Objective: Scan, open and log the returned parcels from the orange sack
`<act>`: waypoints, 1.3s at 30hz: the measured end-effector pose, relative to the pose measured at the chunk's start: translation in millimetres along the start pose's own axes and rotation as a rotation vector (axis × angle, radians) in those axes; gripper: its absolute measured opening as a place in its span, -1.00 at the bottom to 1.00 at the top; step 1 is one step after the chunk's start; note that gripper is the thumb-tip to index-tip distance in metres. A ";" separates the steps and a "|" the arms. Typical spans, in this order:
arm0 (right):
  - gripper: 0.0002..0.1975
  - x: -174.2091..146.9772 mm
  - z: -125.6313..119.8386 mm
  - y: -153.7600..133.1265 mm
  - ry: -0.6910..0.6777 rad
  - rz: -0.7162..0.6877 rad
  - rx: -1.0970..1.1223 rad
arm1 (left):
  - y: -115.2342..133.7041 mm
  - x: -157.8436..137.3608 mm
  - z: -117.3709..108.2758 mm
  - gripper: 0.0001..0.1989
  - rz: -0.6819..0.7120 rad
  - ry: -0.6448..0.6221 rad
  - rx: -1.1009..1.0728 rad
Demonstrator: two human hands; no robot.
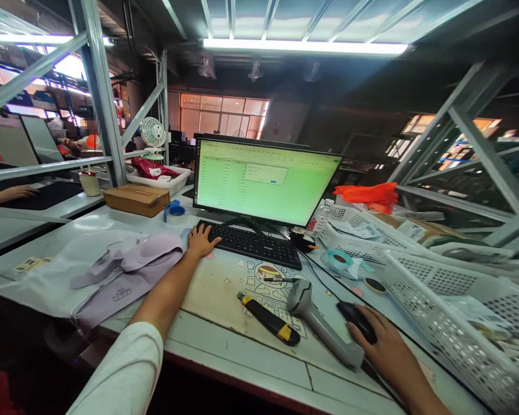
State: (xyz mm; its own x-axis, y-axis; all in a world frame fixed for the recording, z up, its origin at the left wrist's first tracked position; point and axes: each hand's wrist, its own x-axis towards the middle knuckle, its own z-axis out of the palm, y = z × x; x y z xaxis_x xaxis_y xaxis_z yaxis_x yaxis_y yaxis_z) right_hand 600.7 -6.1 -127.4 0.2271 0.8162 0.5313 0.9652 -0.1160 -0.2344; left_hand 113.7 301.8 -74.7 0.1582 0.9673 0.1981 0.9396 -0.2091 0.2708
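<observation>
My left hand (202, 241) rests with spread fingers on the left end of a black keyboard (259, 246). My right hand (383, 340) is curved over a black computer mouse (357, 321) at the right of the desk. Between the hands lie a grey barcode scanner (322, 328) and a black-and-yellow utility knife (269, 318), with a pen (280, 280) just above them. Behind the keyboard stands a monitor (263, 184) showing a table and a small dialog box. Left of my forearm, a lilac bra (134, 265) lies on a clear plastic bag (60, 282).
White perforated baskets (441, 311) line the right side, near tape rolls (338, 260). A cardboard box (136, 199), blue tape (175, 211) and a small fan (152, 132) stand at the back left. Another person's hand (21, 193) is at the far left, beyond a metal frame (101, 98).
</observation>
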 end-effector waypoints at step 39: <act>-0.41 -6.0 -10.9 -13.5 -0.106 0.001 -0.027 | -18.3 -20.3 9.9 -0.37 0.153 0.045 0.012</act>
State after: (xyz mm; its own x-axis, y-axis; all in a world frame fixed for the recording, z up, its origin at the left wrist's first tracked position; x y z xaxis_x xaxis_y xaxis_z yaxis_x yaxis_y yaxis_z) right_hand 587.7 -15.6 -118.5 0.2144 0.8711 0.4418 0.9684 -0.1306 -0.2124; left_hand 96.3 287.4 -92.9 0.2862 0.9170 0.2778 0.9092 -0.3514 0.2234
